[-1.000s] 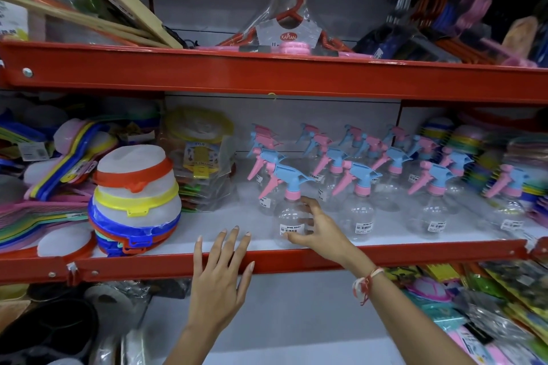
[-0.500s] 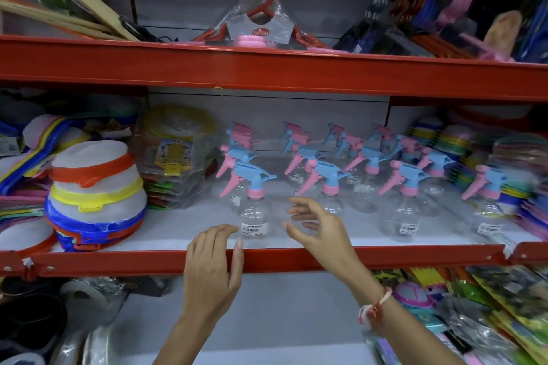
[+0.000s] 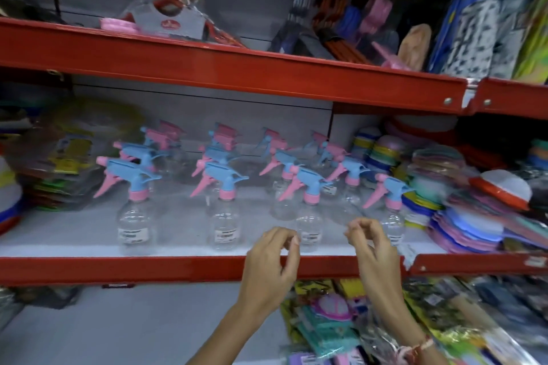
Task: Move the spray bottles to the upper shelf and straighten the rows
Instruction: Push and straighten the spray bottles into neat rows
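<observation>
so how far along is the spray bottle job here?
Mostly done, it seems: the spray bottles stand upright in front-to-back rows on the white shelf. In hand: nothing gripped; the left hand and right hand hover with curled fingers on either side of one front bottle, which sits ahead of its row. Left: nudging that one and its right-hand neighbour into line.
</observation>
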